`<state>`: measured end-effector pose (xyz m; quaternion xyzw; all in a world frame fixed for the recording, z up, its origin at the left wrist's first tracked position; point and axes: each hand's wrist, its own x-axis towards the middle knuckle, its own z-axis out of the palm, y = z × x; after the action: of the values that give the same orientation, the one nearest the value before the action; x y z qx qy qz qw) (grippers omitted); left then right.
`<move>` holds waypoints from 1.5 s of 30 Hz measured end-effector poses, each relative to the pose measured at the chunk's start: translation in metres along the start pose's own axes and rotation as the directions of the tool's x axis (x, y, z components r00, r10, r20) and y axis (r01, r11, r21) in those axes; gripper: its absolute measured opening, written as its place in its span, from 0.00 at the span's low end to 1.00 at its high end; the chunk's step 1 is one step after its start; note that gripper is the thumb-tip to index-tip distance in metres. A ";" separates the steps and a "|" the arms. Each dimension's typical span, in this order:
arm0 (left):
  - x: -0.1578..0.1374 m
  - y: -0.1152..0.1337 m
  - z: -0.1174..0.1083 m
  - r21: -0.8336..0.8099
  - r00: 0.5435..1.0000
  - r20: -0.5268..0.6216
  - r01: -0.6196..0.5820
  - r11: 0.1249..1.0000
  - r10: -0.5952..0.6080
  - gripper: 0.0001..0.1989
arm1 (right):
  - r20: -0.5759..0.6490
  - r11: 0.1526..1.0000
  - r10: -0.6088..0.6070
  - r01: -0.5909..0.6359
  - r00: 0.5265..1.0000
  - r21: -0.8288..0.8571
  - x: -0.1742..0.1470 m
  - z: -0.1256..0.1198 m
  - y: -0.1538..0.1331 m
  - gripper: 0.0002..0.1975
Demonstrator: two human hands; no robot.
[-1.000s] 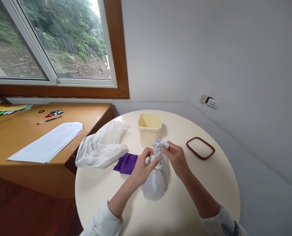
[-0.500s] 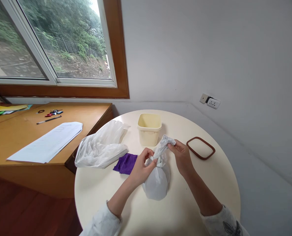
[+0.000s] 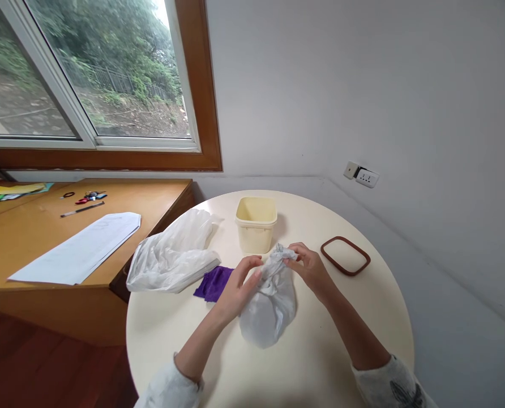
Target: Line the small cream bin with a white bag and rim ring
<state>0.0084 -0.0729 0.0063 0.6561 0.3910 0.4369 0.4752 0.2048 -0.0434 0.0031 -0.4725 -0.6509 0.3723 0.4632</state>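
A white plastic bag [image 3: 264,317] stands on the round table, wrapped around something rounded that I cannot make out. Its gathered neck is loose and crumpled. My right hand [image 3: 309,269] pinches the bunched top of the bag between thumb and fingers. On the other side, my left hand [image 3: 238,289] is at the neck with thumb and forefinger apart, their tips against or very near the plastic. A purple cloth [image 3: 213,284] lies partly behind my left hand. Just beyond the bag is a cream, lidless plastic tub [image 3: 255,235].
A second white plastic bag [image 3: 171,255] lies crumpled at the round table's [image 3: 354,334] left edge. On the right rests a brown rounded frame [image 3: 346,256]. The wooden desk [image 3: 159,198] at left bears paper sheets [image 3: 80,246], a pen [image 3: 82,209] and small items.
The bag's twisted neck has loosened and dropped lower. My left thumb and forefinger have parted from their pinch, and my right hand has moved slightly left and down with the top.
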 end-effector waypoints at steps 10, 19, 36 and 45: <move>-0.045 -0.009 0.007 0.353 0.976 0.074 0.166 0.921 -0.204 0.45 | 0.171 0.999 -0.038 0.031 0.985 0.045 -0.004 0.010 0.008 0.09; -0.042 -0.027 0.009 0.524 0.987 0.091 0.069 0.849 -0.136 0.35 | 0.086 0.999 -0.024 0.021 0.996 0.046 -0.017 0.030 0.028 0.10; -0.041 -0.035 0.014 0.691 0.995 0.102 -0.058 0.720 -0.019 0.34 | 0.032 0.993 -0.109 0.110 0.994 -0.052 -0.024 0.039 0.051 0.12; -0.041 -0.036 0.014 0.692 0.995 0.101 -0.068 0.719 -0.004 0.34 | 0.031 0.993 -0.094 0.096 0.995 -0.070 -0.023 0.039 0.051 0.13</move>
<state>0.0055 -0.1059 -0.0395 0.8130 0.4917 0.2347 0.2054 0.1842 -0.0537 -0.0612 -0.4521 -0.6918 0.3329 0.4540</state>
